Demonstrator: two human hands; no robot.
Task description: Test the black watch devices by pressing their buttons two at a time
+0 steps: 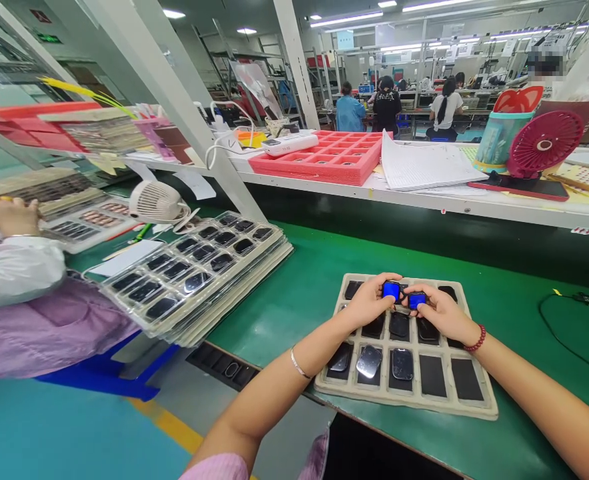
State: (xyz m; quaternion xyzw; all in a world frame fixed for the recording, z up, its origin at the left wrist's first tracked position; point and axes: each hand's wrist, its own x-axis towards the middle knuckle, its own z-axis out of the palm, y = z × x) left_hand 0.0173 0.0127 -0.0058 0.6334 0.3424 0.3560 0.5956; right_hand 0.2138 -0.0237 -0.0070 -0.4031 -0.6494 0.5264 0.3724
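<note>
My left hand (374, 300) grips a small watch-like device (391, 291) with a lit blue screen. Beside it, my right hand (439, 310) holds a second blue-lit device (417, 301). Both are above the back part of a beige compartment tray (404, 399) on the green table. Dark rounded-square pieces lie in several compartments, among them a shiny one (369, 361) tilted in the front row and another (401, 365) to its right. Two front-row compartments at the right show only black lining. My hands hide part of the back rows.
Left of the tray stands a stack of clear trays (224, 293) with dark pieces. A white fan (157, 202) and a co-worker's hand (11, 215) are farther left. A shelf (424, 200) with red trays (324, 157) runs behind; a black cable (564, 337) lies right.
</note>
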